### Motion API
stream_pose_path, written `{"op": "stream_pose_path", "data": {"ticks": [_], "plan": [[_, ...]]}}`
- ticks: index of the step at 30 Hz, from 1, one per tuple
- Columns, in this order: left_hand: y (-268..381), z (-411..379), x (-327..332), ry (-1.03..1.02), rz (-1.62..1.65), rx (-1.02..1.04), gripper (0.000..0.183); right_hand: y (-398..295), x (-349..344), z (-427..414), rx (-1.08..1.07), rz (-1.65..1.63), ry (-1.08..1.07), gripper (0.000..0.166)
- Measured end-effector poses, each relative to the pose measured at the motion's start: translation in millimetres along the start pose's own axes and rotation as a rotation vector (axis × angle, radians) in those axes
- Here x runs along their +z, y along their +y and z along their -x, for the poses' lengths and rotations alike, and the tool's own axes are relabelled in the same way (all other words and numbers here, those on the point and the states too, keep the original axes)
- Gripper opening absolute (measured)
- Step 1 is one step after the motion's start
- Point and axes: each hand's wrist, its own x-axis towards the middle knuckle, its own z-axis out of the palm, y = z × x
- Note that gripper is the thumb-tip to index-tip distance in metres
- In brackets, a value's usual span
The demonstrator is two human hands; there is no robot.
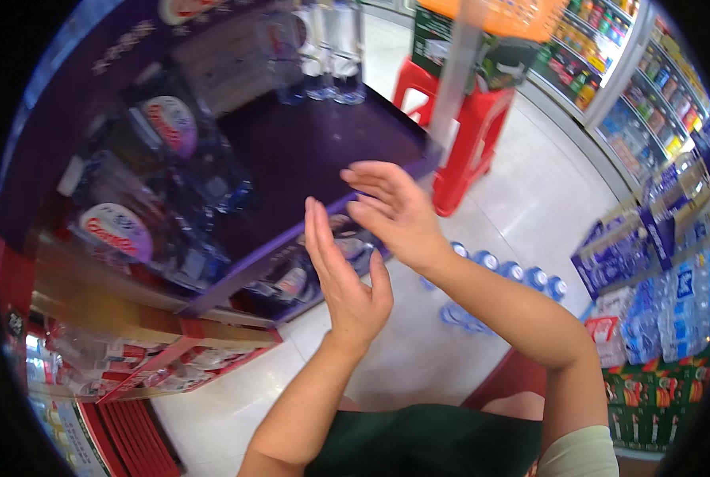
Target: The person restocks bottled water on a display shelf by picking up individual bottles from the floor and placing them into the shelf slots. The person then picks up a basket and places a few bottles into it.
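My left hand (349,280) is raised with its fingers straight and its thumb apart, holding nothing. Facing it, my right hand (396,217) has its fingers loosely bent and spread, also with nothing in it. Both hang in front of the purple front edge of a dark display shelf (325,155), and the two do not touch. Large clear bottle packs (158,197) with round white labels lie along the shelf's left part. Several upright clear bottles (334,56) stand at its back. Below the front edge, more labelled bottles (292,280) sit on a lower tier.
A red plastic stool (474,131) carries boxes and an orange basket (518,18) behind the shelf. Bottles with blue caps (510,271) stand on the tiled floor. Stacked water packs (665,316) and a purple carton (620,247) rise at right. A drinks refrigerator (647,89) lines the back.
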Motion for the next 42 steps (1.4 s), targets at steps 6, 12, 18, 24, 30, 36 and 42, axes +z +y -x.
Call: {"op": "stream_pose_path", "data": {"ticks": [6,12,18,24,30,36,42], "plan": [[9,43,63,-0.512,0.124,-0.174,0.078,18,-124,140,0.257,0.101,0.454,0.035],[9,110,124,-1.010,0.173,-0.299,0.075,69,-179,240,0.420,0.807,0.427,0.042],[1,161,154,-1.334,0.047,-0.411,0.089,93,-185,255,0.455,1.057,0.291,0.051],[-9,169,152,-1.403,0.047,-0.467,0.094,95,-179,242,0.608,1.006,0.262,0.041],[-10,168,145,-1.464,0.015,-0.431,0.095,112,-179,242,0.473,1.089,0.380,0.033],[-11,151,129,-1.351,0.057,-0.336,0.106,90,-168,238,0.427,1.030,0.338,0.027],[-14,124,107,-1.264,0.075,-0.458,0.112,22,-140,205,0.162,1.037,0.274,0.034]]}}
